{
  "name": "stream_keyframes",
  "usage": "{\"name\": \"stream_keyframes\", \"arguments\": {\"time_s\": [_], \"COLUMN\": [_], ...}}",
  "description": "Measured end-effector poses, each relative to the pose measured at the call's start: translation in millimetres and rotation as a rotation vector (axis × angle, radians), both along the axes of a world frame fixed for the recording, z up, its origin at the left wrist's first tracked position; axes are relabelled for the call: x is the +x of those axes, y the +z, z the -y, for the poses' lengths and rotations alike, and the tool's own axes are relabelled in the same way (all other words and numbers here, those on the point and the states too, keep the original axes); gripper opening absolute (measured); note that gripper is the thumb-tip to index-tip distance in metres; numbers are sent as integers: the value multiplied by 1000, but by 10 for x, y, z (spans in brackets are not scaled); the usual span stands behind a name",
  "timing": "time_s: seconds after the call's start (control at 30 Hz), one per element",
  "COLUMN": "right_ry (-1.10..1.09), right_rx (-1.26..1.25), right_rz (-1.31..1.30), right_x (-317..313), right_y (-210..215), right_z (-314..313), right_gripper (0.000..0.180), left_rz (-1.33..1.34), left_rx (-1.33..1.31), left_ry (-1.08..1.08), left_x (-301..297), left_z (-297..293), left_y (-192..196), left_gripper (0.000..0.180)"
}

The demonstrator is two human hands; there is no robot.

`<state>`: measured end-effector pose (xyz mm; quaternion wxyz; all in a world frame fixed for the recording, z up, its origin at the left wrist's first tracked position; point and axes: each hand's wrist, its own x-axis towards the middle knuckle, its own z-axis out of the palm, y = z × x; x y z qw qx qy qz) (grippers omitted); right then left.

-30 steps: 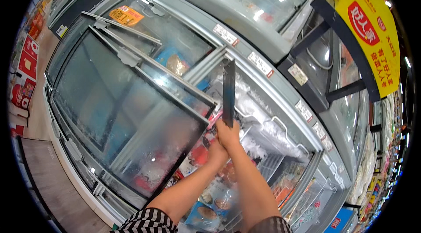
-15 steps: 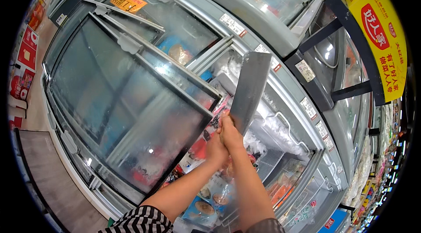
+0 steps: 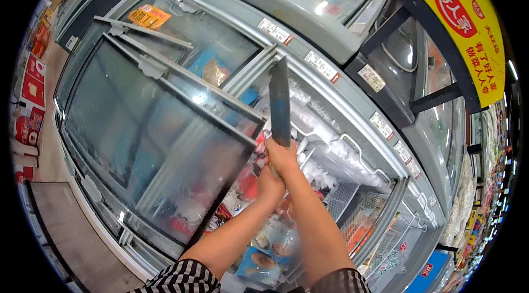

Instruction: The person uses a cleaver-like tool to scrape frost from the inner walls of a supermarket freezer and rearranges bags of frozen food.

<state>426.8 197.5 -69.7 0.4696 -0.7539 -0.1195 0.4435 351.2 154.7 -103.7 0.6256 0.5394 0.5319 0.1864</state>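
My left hand [image 3: 269, 184] and my right hand [image 3: 281, 158] are closed together, one below the other, round the lower end of a grey flat-bladed scraper [image 3: 280, 108]. Its grip is hidden by my fingers. The long blade points up and away from me, seen at a narrow angle, over the open part of a chest freezer [image 3: 330, 84]. White frost [image 3: 319, 122] coats the inner far wall beside the blade. Under my forearms lie frozen food packs, among them a blue pack [image 3: 258, 262] and red ones. Whether the blade touches the frost, I cannot tell.
A fogged sliding glass lid [image 3: 149, 127] covers the left part of the freezer, its frame edge close to my left forearm. White wire baskets [image 3: 352, 205] hang at the right. A yellow sign [image 3: 465, 28] on a dark frame stands at the upper right beside more freezers.
The scraper has swung to the left and turned, so its blade now looks narrower. Both hands have shifted slightly left with it, and the view has moved a little.
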Motion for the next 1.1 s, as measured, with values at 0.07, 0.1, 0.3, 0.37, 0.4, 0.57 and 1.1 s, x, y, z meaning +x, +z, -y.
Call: {"name": "stream_keyframes", "arguments": {"time_s": [0.07,0.1,0.3,0.37,0.4,0.57,1.1], "right_ry": [12,-36,-94,-91,-106,-181,-125], "right_rx": [51,101,183,162,153,144,-4], "right_rz": [19,12,-14,-4,5,41,223], "right_x": [-34,-78,-176,-220,-240,-237,-95], "right_y": [53,102,-70,-71,-57,-35,-63], "right_z": [14,55,212,237,262,441,514], "right_gripper": [14,13,20,19,19,18,19], "left_rz": [16,28,-31,-65,-37,32,164], "left_rx": [-24,22,94,11,12,94,-88], "left_ry": [2,-6,-79,-126,-130,-148,-127], "left_x": [-16,-47,-201,-261,-266,-239,-97], "left_z": [-24,-25,33,52,61,269,430], "left_y": [42,69,129,182,156,-99,-251], "left_gripper": [43,44,48,49,48,46,47]}}
